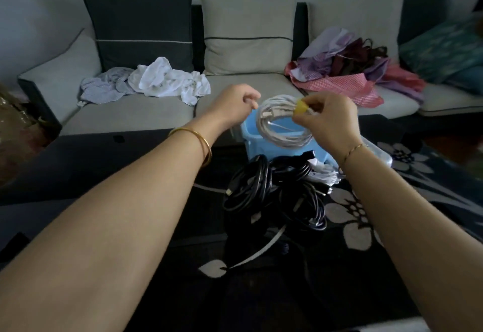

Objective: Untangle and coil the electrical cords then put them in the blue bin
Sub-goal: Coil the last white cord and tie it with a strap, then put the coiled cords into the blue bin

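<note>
Down near us on the dark flowered rug (360,229) lies a heap of black cords (274,195), looped but loose, with one pale strand (261,250) trailing out of it, so there's plenty left to sort. Just beyond sits the blue bin (252,143), and right over its mouth hangs the white cord (277,125), wound into a neat ring. The right hand (326,120) has it, fingers (317,107) pinched on the yellow tie (300,108) that binds the loops on the ring's right side. The left hand (235,101) sits just left of the ring, apart from it, its fingers curled in; the tips are blurred, so I cannot tell if they hold anything. This looks like the securing step for this cord. Next up: finish the tie, lower the ring into the bin without it springing open, then tackle the black heap. Far back, a sofa (248,86) carries a white pile of clothes (167,80) and a pink one (352,75).
</note>
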